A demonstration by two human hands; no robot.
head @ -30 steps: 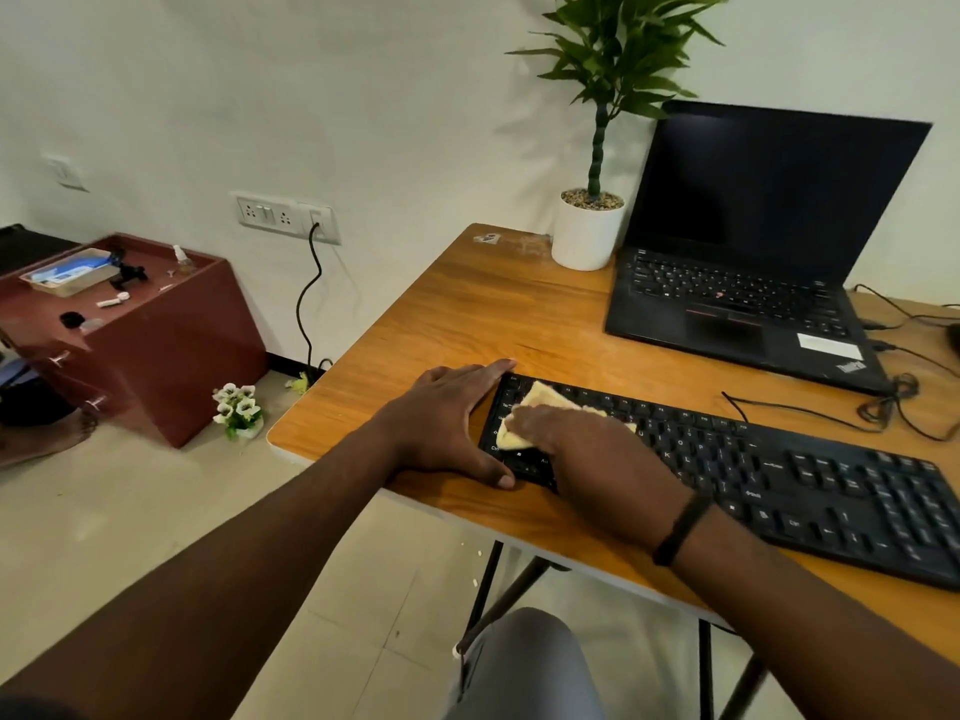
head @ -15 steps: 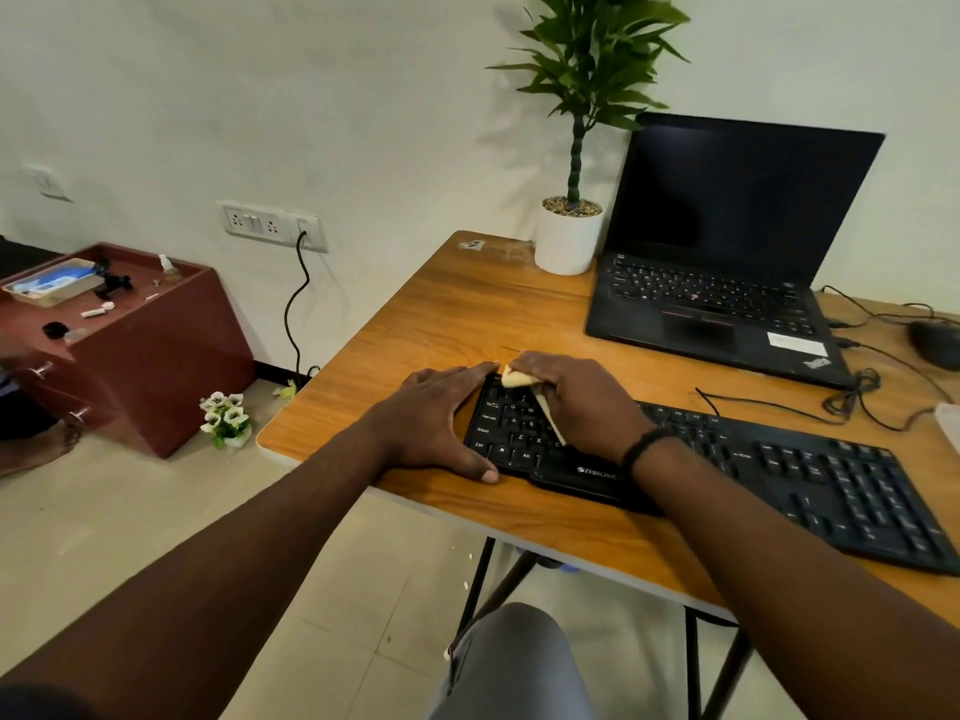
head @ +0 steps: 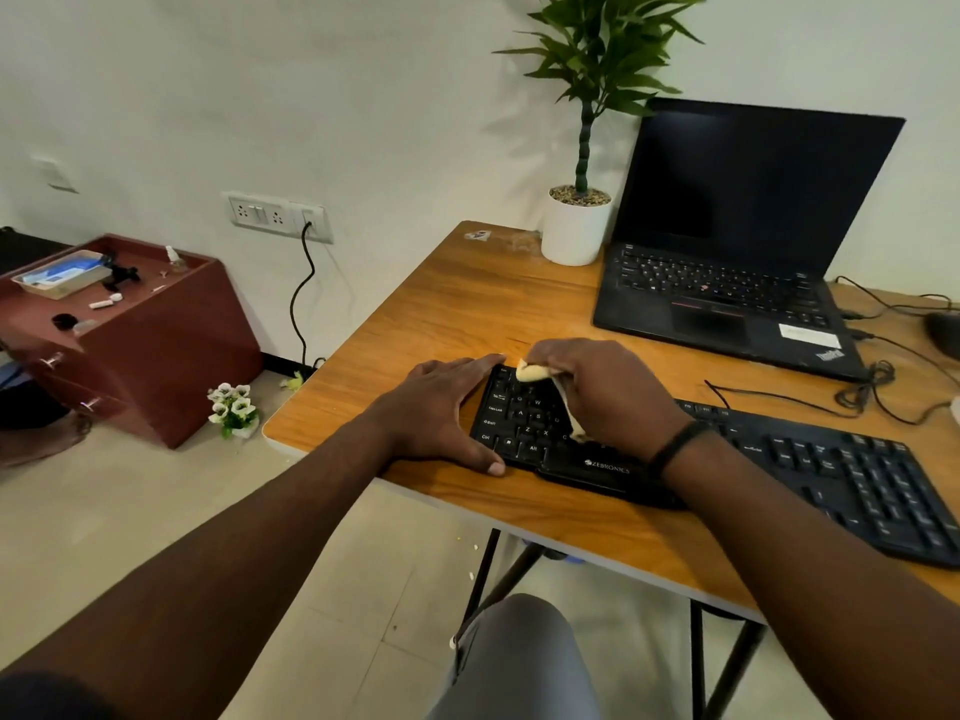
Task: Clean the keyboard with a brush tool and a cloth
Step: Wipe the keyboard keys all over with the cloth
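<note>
I saw my left hand (head: 441,407) lying flat on the bench (head: 467,304), fingers straight, braced against the left end of the one black keyboard (head: 779,459). My right hand (head: 613,397) curled around a single yellow cloth (head: 532,374), pressing it onto the keys at the keyboard's top left corner. A cable (head: 805,402) trailed behind the keyboard. Farther back stood one open laptop (head: 727,283) and one potted plant (head: 579,220).
</note>
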